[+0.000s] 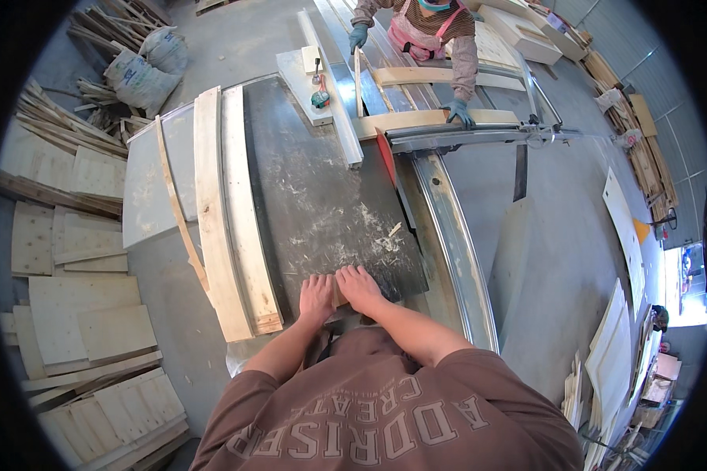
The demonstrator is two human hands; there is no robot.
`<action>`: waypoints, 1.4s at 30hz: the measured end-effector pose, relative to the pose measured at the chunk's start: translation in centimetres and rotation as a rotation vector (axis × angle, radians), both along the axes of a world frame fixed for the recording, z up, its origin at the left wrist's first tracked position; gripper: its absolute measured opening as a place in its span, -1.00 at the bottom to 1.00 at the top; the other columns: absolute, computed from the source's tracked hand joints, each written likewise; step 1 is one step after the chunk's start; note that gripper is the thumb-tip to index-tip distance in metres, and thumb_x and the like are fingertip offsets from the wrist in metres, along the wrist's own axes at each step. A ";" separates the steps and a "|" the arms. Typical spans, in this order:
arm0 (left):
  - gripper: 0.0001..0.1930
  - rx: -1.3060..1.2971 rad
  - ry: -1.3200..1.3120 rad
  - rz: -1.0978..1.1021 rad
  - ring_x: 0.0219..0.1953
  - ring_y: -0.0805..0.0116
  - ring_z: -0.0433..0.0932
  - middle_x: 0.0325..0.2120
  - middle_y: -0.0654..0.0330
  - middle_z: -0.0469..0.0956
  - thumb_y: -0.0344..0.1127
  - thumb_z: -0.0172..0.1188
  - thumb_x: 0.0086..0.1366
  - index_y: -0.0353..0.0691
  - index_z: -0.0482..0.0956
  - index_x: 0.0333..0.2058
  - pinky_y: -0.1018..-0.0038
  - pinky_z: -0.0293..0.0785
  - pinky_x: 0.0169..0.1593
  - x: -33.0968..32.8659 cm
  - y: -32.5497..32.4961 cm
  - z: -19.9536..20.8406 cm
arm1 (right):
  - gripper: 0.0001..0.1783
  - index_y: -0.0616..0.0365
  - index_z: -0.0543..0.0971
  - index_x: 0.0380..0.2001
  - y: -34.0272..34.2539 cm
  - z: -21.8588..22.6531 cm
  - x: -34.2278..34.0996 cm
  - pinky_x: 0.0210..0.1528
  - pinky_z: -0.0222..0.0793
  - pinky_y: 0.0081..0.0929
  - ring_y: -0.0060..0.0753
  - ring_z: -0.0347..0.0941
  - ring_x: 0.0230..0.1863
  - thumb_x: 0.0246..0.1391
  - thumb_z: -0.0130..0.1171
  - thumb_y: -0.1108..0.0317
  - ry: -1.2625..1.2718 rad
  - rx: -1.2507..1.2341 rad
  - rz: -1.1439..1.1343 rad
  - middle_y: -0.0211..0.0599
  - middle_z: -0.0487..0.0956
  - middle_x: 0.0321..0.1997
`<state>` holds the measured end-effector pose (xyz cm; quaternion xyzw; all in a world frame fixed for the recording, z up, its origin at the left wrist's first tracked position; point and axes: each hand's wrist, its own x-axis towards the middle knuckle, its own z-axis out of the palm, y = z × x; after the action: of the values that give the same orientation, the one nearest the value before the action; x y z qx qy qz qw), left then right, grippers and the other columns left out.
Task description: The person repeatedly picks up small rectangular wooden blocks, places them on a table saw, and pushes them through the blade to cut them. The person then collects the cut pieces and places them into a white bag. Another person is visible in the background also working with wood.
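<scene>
My left hand (318, 297) and my right hand (359, 288) are close together at the near edge of the dark saw table (306, 188). Their fingers are bent forward and pressed together over something at that edge. A small brown, wood-like patch (339, 296) shows between them; the rest of it is hidden beneath my hands. Sawdust and chips (381, 239) lie on the table just beyond my right hand. To the left of my left hand lie two long, pale wooden boards (220, 212), (249, 204) side by side.
Across the table a co-worker (424, 31) in gloves holds a thin stick and touches a curved board (424, 120). A red blade guard (386, 157) stands beside the metal fence (339, 110). A sliding rail (459, 235) runs along the right. Plywood sheets (71, 314) are stacked left.
</scene>
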<state>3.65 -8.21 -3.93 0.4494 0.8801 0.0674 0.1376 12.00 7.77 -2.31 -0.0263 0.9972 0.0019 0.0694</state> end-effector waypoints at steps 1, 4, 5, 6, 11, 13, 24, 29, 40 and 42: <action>-0.33 0.008 0.001 -0.005 0.11 0.08 0.55 -0.04 0.12 0.59 -0.26 0.57 -0.09 -0.15 0.50 0.05 0.19 0.48 0.15 -0.1 0.1 0.5 | -0.42 0.21 0.54 0.17 0.0 0.0 -0.2 0.27 0.34 -0.31 -0.24 0.45 0.26 0.05 0.38 0.37 -0.010 0.002 0.005 -0.24 0.56 0.13; -0.39 0.005 -0.009 -0.012 0.09 0.10 0.56 -0.07 0.13 0.60 -0.27 0.56 -0.07 -0.14 0.51 0.00 0.20 0.49 0.12 -0.4 0.3 1.0 | -0.40 0.19 0.54 0.10 0.1 -0.3 -0.6 0.27 0.30 -0.30 -0.25 0.46 0.21 -0.06 0.44 0.37 -0.004 -0.027 0.011 -0.26 0.57 0.10; -0.38 -0.001 -0.014 -0.013 0.10 0.10 0.56 -0.07 0.13 0.60 -0.27 0.57 -0.07 -0.14 0.51 0.00 0.20 0.50 0.12 -0.4 0.4 1.1 | -0.40 0.18 0.55 0.10 0.2 -0.4 -0.8 0.27 0.30 -0.29 -0.25 0.46 0.21 -0.07 0.45 0.37 -0.020 -0.037 0.021 -0.27 0.57 0.10; -0.37 -0.009 -0.012 -0.015 0.10 0.10 0.55 -0.06 0.13 0.60 -0.26 0.58 -0.07 -0.14 0.51 0.01 0.19 0.50 0.13 -0.4 0.5 1.2 | -0.40 0.17 0.55 0.09 0.4 -0.4 -1.0 0.28 0.30 -0.29 -0.26 0.46 0.21 -0.08 0.46 0.36 -0.035 -0.048 0.031 -0.28 0.58 0.09; -0.26 -0.049 -0.022 -0.024 0.12 0.11 0.55 -0.03 0.15 0.59 -0.18 0.65 -0.11 -0.14 0.48 0.05 0.19 0.53 0.15 -0.5 0.6 1.5 | -0.41 0.14 0.56 0.07 0.9 -0.7 -1.4 0.29 0.29 -0.27 -0.29 0.47 0.21 -0.09 0.49 0.35 -0.045 -0.082 0.057 -0.31 0.58 0.08; -0.22 -0.059 -0.002 -0.021 0.13 0.12 0.55 -0.01 0.15 0.59 -0.14 0.68 -0.12 -0.15 0.46 0.08 0.20 0.53 0.17 -0.4 0.6 1.4 | -0.42 0.12 0.56 0.06 1.0 -0.8 -1.3 0.30 0.29 -0.26 -0.29 0.47 0.21 -0.09 0.48 0.36 -0.027 -0.103 0.059 -0.31 0.58 0.07; -0.01 -0.103 0.001 -0.010 0.17 0.11 0.55 0.05 0.16 0.60 -0.11 0.73 -0.18 -0.21 0.43 0.25 0.20 0.55 0.20 -0.1 0.8 1.5 | -0.53 0.12 0.56 0.03 1.2 -1.9 -0.8 0.29 0.31 -0.21 -0.25 0.49 0.21 0.02 0.40 0.35 0.026 -0.097 0.028 -0.27 0.57 0.05; 0.13 -0.116 0.020 0.030 0.22 0.06 0.51 0.11 0.13 0.57 -0.06 0.77 -0.28 -0.21 0.39 0.32 0.16 0.52 0.23 0.1 0.4 -0.8 | -0.46 0.17 0.54 0.04 3.0 0.5 -1.2 0.29 0.31 -0.13 -0.12 0.46 0.21 0.13 0.40 0.06 -0.039 -0.277 -0.026 -0.14 0.55 0.09; 0.14 -0.137 0.014 0.032 0.23 0.04 0.48 0.11 0.12 0.55 -0.05 0.76 -0.24 -0.22 0.37 0.34 0.16 0.52 0.25 0.5 0.8 0.4 | 0.03 0.33 0.45 0.20 14.9 -1.0 -8.6 0.41 0.27 0.07 0.13 0.35 0.38 -0.04 0.55 -0.32 0.090 -0.302 -1.219 0.06 0.47 0.29; 0.14 -0.133 0.015 0.043 0.24 0.04 0.47 0.12 0.12 0.54 -0.06 0.76 -0.23 -0.22 0.36 0.36 0.16 0.52 0.25 0.6 0.8 0.5 | 0.14 0.38 0.42 0.25 16.3 -0.3 -10.5 0.42 0.28 0.05 0.10 0.34 0.40 -0.10 0.58 -0.35 0.023 -0.338 -1.288 0.07 0.45 0.34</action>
<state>4.23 -7.39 -3.47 0.4208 0.8931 0.0081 0.1589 1.48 24.08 -2.63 0.5641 0.8011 -0.1961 0.0408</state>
